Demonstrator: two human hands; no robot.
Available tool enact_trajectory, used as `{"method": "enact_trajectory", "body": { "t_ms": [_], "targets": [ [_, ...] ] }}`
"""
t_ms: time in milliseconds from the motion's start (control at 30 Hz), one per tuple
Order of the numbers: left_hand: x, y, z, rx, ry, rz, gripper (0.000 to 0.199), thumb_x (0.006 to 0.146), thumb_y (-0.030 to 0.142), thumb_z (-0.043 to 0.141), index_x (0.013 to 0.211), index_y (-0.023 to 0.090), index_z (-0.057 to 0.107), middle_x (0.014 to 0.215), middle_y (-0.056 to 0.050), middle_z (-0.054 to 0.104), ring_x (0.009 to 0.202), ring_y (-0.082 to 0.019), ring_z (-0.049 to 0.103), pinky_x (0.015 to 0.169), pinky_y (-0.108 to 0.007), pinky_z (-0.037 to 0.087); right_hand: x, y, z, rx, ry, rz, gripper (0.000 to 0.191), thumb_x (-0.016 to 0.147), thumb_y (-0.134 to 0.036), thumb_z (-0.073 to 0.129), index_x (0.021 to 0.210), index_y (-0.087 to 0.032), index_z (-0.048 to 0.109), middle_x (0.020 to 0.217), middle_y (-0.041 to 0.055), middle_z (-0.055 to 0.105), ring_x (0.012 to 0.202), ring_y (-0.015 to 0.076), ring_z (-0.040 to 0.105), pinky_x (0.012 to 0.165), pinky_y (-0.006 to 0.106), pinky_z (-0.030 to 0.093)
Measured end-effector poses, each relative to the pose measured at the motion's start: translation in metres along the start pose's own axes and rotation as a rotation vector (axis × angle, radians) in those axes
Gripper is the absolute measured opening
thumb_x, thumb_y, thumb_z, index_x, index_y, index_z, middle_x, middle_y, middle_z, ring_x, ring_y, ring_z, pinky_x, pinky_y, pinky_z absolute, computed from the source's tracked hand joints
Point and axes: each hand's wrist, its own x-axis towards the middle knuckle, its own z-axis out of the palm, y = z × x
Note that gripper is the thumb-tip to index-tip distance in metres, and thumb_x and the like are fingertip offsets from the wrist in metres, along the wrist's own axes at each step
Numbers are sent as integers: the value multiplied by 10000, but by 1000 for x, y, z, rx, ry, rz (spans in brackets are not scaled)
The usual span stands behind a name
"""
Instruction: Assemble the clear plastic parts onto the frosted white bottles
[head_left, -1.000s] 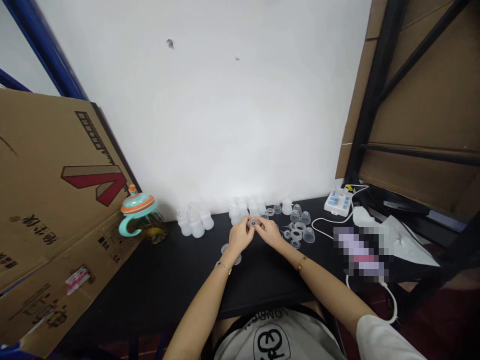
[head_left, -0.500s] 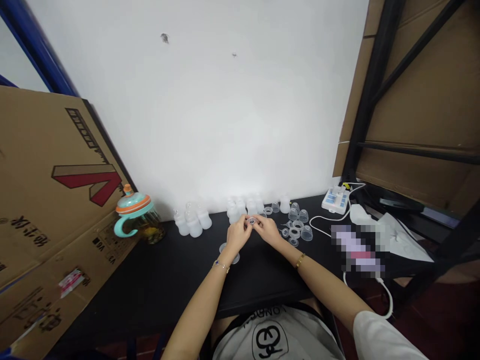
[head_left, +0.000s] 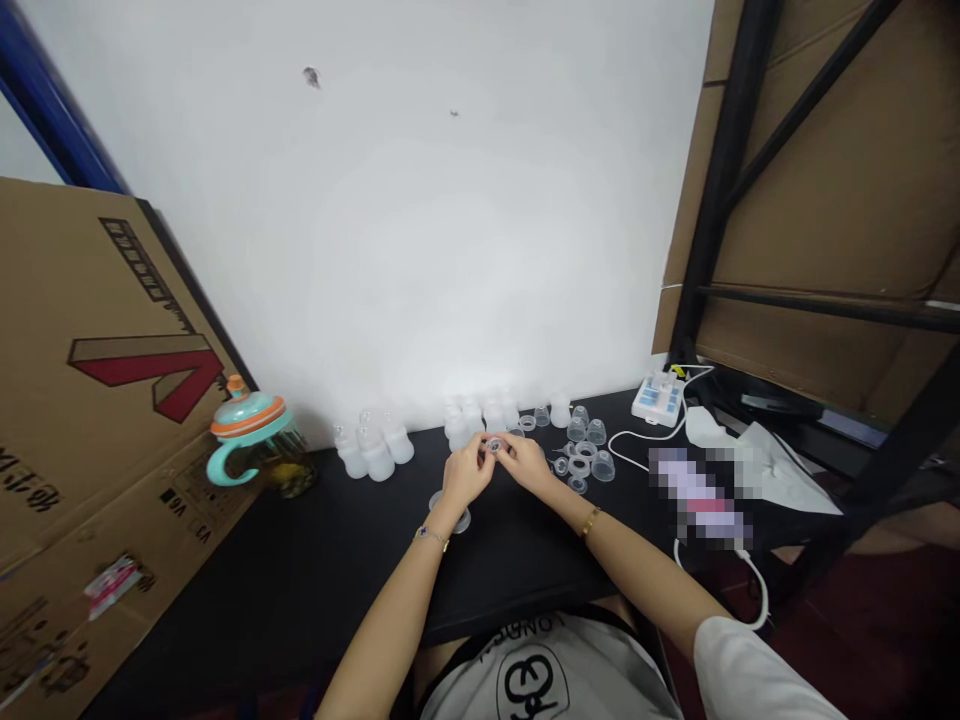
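Observation:
My left hand (head_left: 466,474) and my right hand (head_left: 527,466) meet above the black table, fingers pinched on a small clear ring-shaped bottle part (head_left: 494,446). Its finer detail is too small to make out. Beyond my hands stand several frosted feeding bottles (head_left: 472,420), partly hidden by my fingers. To the left is another cluster of bottles (head_left: 376,458) with clear tops. Right of my right hand lie loose clear collar rings (head_left: 579,466) and dome caps (head_left: 603,466). Clear round pieces (head_left: 462,521) rest beside my left wrist, which partly covers them.
A teal-and-orange lidded jug (head_left: 259,430) with dark liquid stands at the left by a large cardboard box (head_left: 112,300). On the right are a white power strip (head_left: 657,400) with cable, a pixelated object (head_left: 701,495) and crumpled white wrapping (head_left: 787,470). A white wall closes the back.
The whole scene has shifted slightly left as the camera turned. Both hands stay together on the same small ring-shaped part, with little finger movement visible.

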Motion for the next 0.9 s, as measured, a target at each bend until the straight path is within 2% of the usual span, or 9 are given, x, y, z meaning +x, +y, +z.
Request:
{"method": "enact_trajectory", "body": {
  "t_ms": [167,433,667,900],
  "targets": [
    [0,0,1,19,-14,-14,287,973,342,503,1209,241,632,802,2,731,702,-185,690,667,-261,431,0,0,0,-18,6,4,267,900,-228,556,1077,-231,756,734,-1,697,609,149,551,601,230,339],
    [2,-4,4,18,-3,-14,265,984,324,477,1179,242,637,816,-3,728,729,-189,691,678,-261,432,0,-1,1,-19,11,-15,232,932,-252,537,1014,-223,753,739,7,700,625,152,568,616,227,344],
    [1,-4,4,7,20,-11,229,973,304,486,1136,246,635,813,6,723,714,-181,685,663,-255,422,0,-4,-2,-38,9,-18,241,933,-237,538,1042,-212,751,711,2,685,600,145,551,604,229,327],
    [0,1,1,29,-13,-27,244,968,316,496,1158,245,632,784,-2,712,719,-190,691,660,-258,429,-2,-8,-5,-19,-9,11,260,928,-242,545,1081,-225,755,715,-9,689,596,143,557,603,231,347]
  ]
}}
